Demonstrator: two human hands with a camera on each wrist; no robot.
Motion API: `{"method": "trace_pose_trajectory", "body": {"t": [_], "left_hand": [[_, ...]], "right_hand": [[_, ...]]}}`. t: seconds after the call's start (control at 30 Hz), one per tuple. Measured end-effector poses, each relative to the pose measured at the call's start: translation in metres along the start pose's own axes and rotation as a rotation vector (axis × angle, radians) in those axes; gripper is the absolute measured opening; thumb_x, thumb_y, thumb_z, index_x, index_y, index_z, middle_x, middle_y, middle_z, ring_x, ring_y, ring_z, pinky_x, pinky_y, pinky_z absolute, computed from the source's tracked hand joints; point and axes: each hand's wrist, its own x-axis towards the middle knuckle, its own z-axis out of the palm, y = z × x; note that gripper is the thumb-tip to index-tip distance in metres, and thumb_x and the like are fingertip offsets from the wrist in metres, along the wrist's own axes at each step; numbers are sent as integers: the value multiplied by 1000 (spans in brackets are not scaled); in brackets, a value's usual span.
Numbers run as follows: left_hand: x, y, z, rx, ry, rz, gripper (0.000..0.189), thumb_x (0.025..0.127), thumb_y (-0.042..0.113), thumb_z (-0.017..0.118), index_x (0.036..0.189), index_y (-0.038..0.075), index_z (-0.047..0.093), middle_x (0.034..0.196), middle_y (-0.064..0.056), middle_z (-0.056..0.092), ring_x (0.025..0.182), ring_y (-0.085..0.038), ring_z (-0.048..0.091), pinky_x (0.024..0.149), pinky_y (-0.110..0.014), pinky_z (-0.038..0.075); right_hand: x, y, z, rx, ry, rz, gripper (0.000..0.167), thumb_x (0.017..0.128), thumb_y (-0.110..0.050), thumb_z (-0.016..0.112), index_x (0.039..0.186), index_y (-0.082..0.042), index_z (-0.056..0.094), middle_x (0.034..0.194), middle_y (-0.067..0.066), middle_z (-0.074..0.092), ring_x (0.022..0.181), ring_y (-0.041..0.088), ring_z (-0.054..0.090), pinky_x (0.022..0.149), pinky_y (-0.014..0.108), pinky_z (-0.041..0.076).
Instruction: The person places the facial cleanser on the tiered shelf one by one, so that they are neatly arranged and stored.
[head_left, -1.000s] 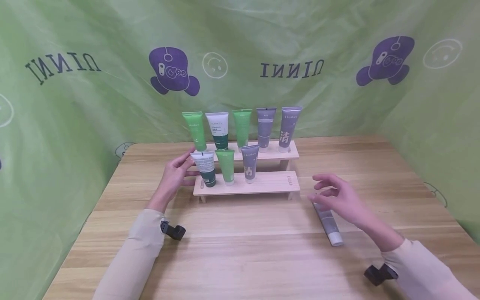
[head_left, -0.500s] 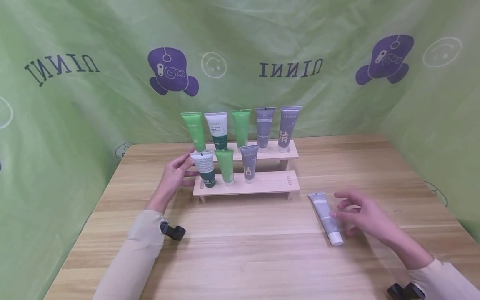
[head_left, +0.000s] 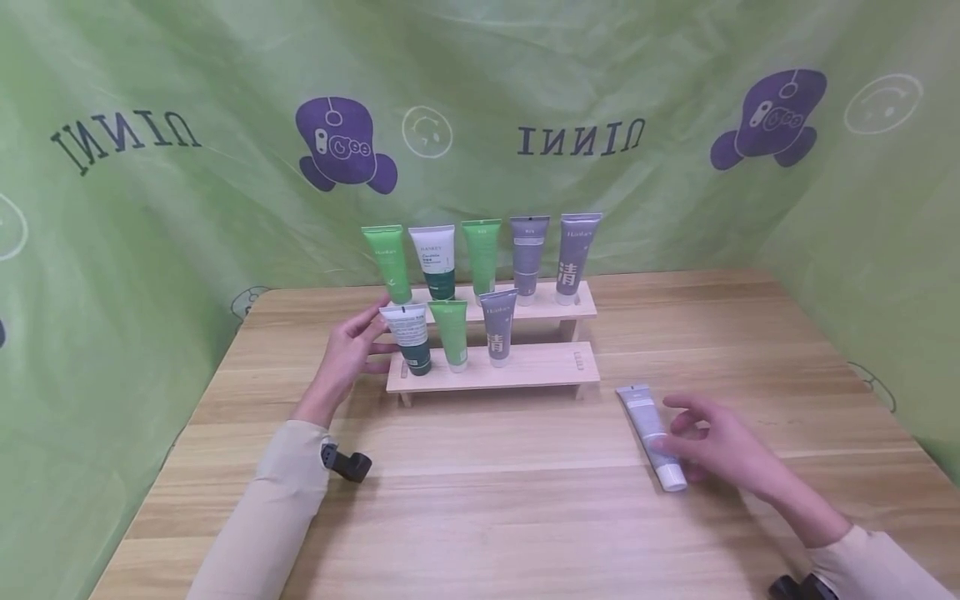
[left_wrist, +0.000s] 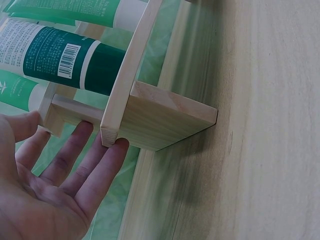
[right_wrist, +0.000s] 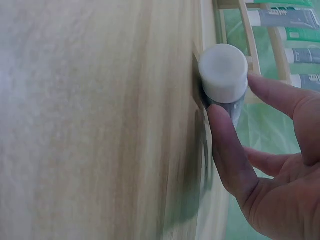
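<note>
A two-step wooden stand (head_left: 547, 367) holds upright squeeze tubes. My left hand (head_left: 348, 354) is at its left end; in the left wrist view, fingertips touch the ends of its boards, close beside a white and dark green tube (left_wrist: 65, 55). A grey squeeze tube (head_left: 645, 421) with a white cap (right_wrist: 223, 72) lies on the table, right of the stand. Over its cap half hovers my right hand (head_left: 723, 446), fingers loosely bent. The right wrist view has thumb and a finger on either side of the tube, right beside the cap, not closed round it.
Three tubes stand on the lower step, including a green one (head_left: 450, 333) and a grey one (head_left: 498, 329). Several more, such as a white-topped tube (head_left: 435, 254), line the upper step. A green printed cloth (head_left: 480, 67) hangs behind the wooden table (head_left: 480, 517).
My right hand has moved right and toward me from the grey tube's flat end, then slightly back left over its cap half. The left hand and stand have stayed put.
</note>
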Motion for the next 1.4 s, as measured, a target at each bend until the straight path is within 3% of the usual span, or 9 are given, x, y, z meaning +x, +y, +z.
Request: {"method": "trace_pose_trajectory", "body": {"t": [0.4, 0.9, 1.4], "left_hand": [[0, -1, 0, -2, -1, 8, 48, 108, 27, 49, 155, 26, 40, 144, -23, 51, 95, -22, 71, 84, -52, 60], [1, -2, 0, 5, -2, 7, 48, 107, 28, 50, 155, 27, 40, 150, -18, 48, 98, -24, 71, 84, -51, 60], [1, -2, 1, 4, -4, 23, 53, 106, 34, 52, 156, 25, 39, 141, -25, 54, 95, -24, 72, 80, -50, 61]], "right_hand": [[8, -3, 6, -61, -39, 3, 85, 84, -21, 83, 145, 14, 35, 104, 19, 62, 73, 24, 65, 52, 36, 61], [10, -3, 6, -7, -69, 45, 87, 84, -15, 81, 147, 15, 30, 101, 19, 59, 70, 27, 64, 54, 40, 62], [9, -6, 2, 40, -83, 59, 88, 86, -10, 79, 151, 13, 23, 106, 22, 55, 73, 28, 64, 57, 42, 62]]}}
